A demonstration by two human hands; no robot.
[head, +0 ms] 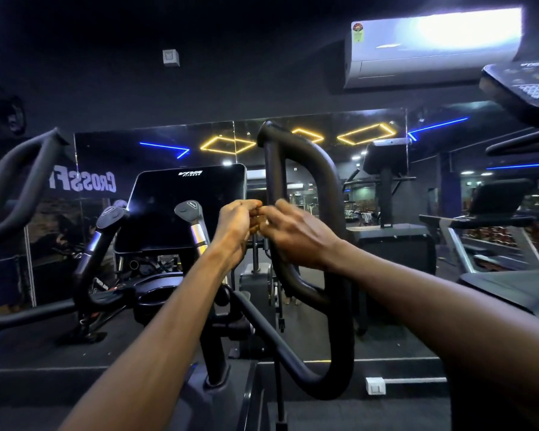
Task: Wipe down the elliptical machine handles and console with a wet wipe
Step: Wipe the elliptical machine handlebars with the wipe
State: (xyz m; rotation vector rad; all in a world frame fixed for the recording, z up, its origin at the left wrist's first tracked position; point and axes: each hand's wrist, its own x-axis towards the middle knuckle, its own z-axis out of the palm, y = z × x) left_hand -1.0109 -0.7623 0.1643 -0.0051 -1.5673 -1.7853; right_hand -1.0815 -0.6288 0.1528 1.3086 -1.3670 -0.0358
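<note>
Your two bare forearms enter from the bottom of the frame, the left from lower left, the right from lower right. No sleeves show on either arm; both are uncovered as far as the frame edge. Your left hand and right hand sit at centre frame, gloveless. Whether you wear rings cannot be told.
</note>
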